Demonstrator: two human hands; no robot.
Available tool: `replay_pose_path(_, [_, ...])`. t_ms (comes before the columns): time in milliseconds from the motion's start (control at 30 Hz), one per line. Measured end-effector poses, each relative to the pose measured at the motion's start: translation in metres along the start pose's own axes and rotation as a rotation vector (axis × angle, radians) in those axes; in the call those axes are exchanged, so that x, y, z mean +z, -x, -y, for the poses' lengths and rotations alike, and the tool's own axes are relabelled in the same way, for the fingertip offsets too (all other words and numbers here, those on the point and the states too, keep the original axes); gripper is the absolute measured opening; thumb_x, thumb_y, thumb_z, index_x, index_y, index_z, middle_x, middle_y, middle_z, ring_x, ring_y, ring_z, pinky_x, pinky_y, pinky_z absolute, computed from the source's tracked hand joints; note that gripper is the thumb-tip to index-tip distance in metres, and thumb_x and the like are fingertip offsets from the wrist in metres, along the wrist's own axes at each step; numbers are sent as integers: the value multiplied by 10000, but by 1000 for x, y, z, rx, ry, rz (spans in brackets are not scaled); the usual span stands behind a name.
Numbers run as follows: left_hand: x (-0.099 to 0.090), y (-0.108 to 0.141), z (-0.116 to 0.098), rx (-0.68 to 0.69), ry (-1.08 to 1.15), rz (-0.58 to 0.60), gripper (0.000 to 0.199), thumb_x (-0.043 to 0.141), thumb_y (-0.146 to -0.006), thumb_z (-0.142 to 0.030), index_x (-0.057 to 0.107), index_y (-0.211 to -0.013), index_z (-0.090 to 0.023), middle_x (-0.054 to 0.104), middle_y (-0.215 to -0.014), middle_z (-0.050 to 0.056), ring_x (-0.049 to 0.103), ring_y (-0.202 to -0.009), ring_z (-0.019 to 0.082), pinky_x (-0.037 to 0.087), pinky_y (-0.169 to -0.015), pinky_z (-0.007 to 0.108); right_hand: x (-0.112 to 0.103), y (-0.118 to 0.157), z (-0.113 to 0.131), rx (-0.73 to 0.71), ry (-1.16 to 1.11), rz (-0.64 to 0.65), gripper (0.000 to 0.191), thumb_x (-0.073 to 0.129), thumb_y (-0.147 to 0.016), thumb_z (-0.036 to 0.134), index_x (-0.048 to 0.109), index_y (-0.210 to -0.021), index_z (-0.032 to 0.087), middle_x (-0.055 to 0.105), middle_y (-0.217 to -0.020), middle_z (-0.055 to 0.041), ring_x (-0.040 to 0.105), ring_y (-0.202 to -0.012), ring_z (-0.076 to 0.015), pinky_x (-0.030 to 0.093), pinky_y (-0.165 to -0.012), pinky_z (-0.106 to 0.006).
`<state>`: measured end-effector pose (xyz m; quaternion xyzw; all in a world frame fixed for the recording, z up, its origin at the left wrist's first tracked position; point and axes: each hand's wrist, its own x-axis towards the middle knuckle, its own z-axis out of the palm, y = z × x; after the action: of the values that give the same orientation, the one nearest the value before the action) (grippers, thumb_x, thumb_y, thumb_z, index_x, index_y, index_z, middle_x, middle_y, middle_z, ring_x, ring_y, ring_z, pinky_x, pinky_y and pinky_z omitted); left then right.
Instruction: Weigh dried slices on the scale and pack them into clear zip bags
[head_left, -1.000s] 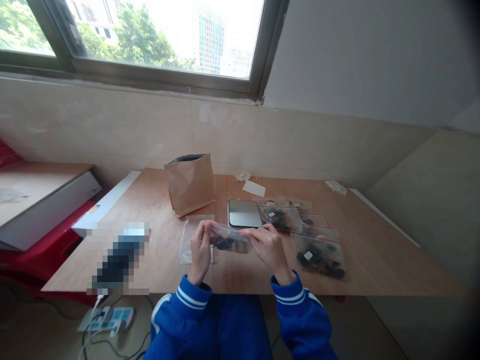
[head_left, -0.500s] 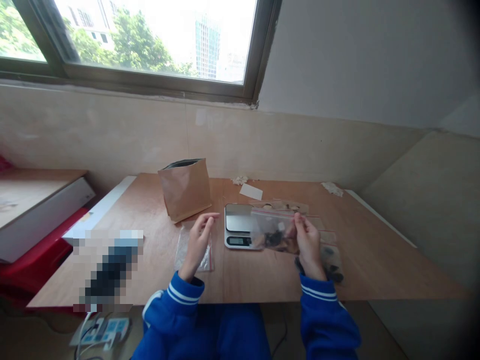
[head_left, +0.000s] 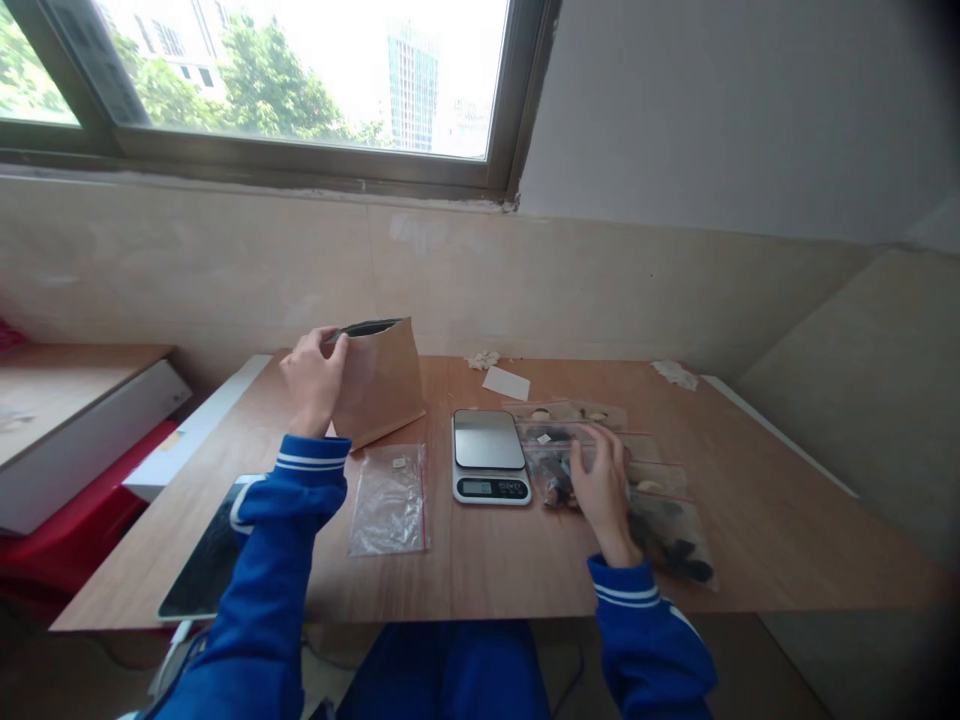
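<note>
My left hand point(head_left: 313, 381) is raised at the far left, its fingers pinching the top edge of a kraft paper bag point(head_left: 384, 388) with a dark lining. A digital kitchen scale point(head_left: 489, 456) stands bare on the wooden table point(head_left: 465, 590). My right hand point(head_left: 600, 490) lies over a clear zip bag of dark pieces point(head_left: 553, 460) right of the scale. I cannot tell whether it grips that bag. Another zip bag of dark pieces point(head_left: 671, 535) lies just beyond my right wrist, and a nearly empty clear zip bag point(head_left: 390, 505) lies flat in front of the paper bag.
A further zip bag with pale pieces point(head_left: 570, 412) lies behind my right hand. A white paper slip point(head_left: 506, 382) and crumpled tissue point(head_left: 481, 360) sit by the wall. A dark tablet point(head_left: 204, 550) lies under my left forearm. A window point(head_left: 300, 80) is above.
My left hand has moved from near the table's middle up to the paper bag's top edge. My right hand has lowered the zip bag of dark pieces onto the table.
</note>
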<state>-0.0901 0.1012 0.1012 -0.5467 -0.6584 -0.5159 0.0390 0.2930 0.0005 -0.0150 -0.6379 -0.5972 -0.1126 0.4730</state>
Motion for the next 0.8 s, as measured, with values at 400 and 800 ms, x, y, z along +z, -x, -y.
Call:
replay_pose_path(400, [-50,80,-16,-2,240,457,323,561,-819,-502,624,-917,-201,718,-896,46,693,-747,185,524,-654,271,18,-25,204,-573,-270,424,437,354,-989,246,402,-1419,184,442,-1451,-88,311,-1406,-221,319,-1161,-433])
replay_pose_path(800, [-68,130,5,-28,196,213,175,630,-810,-400,620,-749,-236,654,-627,-37,649,-568,140,485,-562,213,5,16,219,-588,-188,689,299,375,-955,157,629,-1113,147,723,-959,-102,673,-946,-222,524,-873,-342])
